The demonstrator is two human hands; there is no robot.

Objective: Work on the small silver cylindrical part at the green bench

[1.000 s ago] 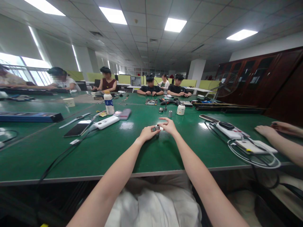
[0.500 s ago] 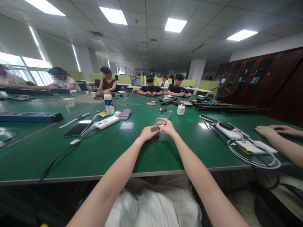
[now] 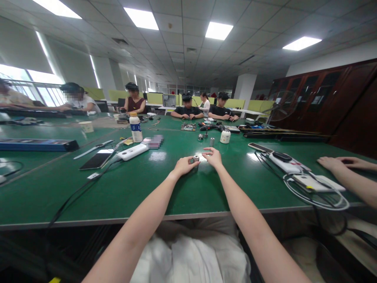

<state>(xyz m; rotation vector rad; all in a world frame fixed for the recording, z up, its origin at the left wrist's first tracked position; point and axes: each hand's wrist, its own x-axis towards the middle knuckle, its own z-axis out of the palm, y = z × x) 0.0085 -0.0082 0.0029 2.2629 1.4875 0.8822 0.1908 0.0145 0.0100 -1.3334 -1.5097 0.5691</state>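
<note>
Both my arms reach out over the green table (image 3: pixel 132 188). My left hand (image 3: pixel 183 165) rests on the table with its fingertips pinched on a small grey metal cylinder (image 3: pixel 196 158). Just to the right of that cylinder is my right hand (image 3: pixel 213 157), fingers loosely spread and a little apart from the part, holding nothing that I can see. More small metal parts (image 3: pixel 206 138) and a white jar (image 3: pixel 225 136) stand farther back on the table.
A white power bank (image 3: pixel 132 152), a dark phone (image 3: pixel 96 160), a white bottle (image 3: pixel 136 128) and cables lie to the left. Chargers and coiled cable (image 3: pixel 312 188) lie right, beside another person's hands (image 3: pixel 332 163). Several people sit at the far side.
My right hand has come off the metal cylinder and moved slightly right, its fingers spreading. My left hand keeps the cylinder on the table.
</note>
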